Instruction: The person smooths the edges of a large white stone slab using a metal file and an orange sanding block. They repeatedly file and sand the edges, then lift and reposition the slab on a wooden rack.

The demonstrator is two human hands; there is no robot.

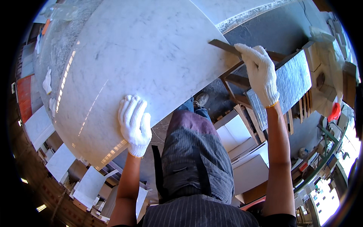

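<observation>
Plainly, my gloved left grip [135, 126] lies open, palm down with fingers close together, on the pale, grey-veined slab [151, 64] that spreads across the upper left and centre of the frame. Towards the upper right, my gloved right grip [261, 72] is closed on 1 dark flat strip [223, 46], whose free end reaches over the slab's right corner (whether it touches the surface, I cannot tell). Just right of that grip sits a shiny film-wrapped panel [297, 73], with wooden slats [305, 103] below it. At the far left lies 1 loose white glove [47, 81]; my striped apron [189, 162] fills the lower centre.
</observation>
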